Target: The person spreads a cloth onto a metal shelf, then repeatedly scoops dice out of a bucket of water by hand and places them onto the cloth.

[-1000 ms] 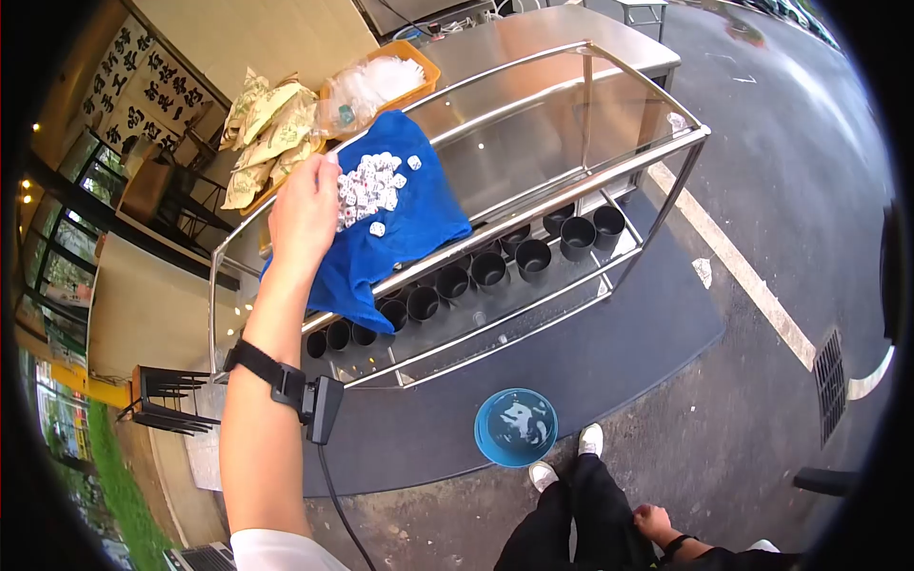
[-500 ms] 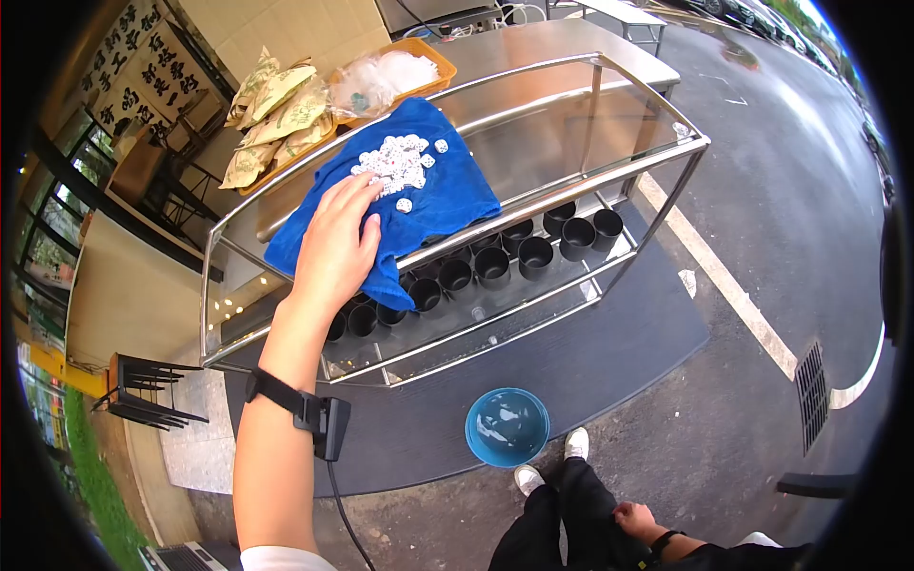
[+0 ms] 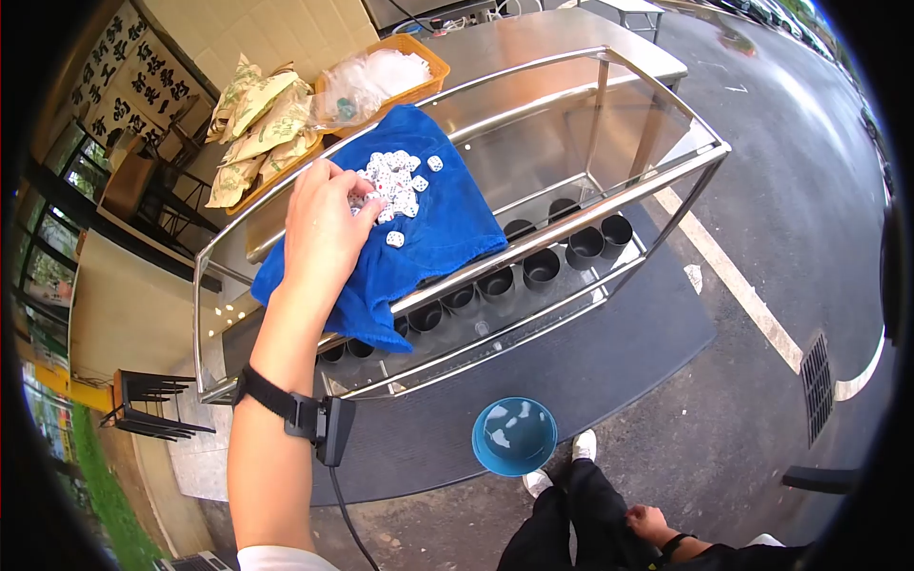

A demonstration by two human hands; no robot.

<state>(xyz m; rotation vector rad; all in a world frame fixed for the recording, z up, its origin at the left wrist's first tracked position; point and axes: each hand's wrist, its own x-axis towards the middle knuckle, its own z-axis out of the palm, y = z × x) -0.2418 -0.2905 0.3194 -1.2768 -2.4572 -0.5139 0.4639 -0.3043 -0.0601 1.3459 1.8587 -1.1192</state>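
A pile of white dice (image 3: pixel 392 173) with dark pips lies on a blue cloth (image 3: pixel 447 219), with a few loose dice beside the pile. My left hand (image 3: pixel 324 214) is at the near left edge of the pile, fingers curled and thumb closed in, with a die (image 3: pixel 373 198) showing at the fingertips. Whether more dice are under the fingers is hidden. The cloth drapes over the front rail of a glass-topped metal rack (image 3: pixel 562 228). Down by my thigh, my right hand (image 3: pixel 647 523) has its fingers curled; anything inside it is hidden.
Several black cups (image 3: pixel 541 268) stand on the rack's lower shelf. Behind are an orange basket (image 3: pixel 440 71) with plastic bags and several patterned packets (image 3: pixel 267 119). A blue basin (image 3: pixel 514 466) of water sits on the dark mat by my feet. A cable hangs from the left wrist strap.
My left hand has gone from lying extended on the pile's edge to curled fingers with a die at the tips. The cloth hangs slightly lower in view. The right hand stays by the thigh.
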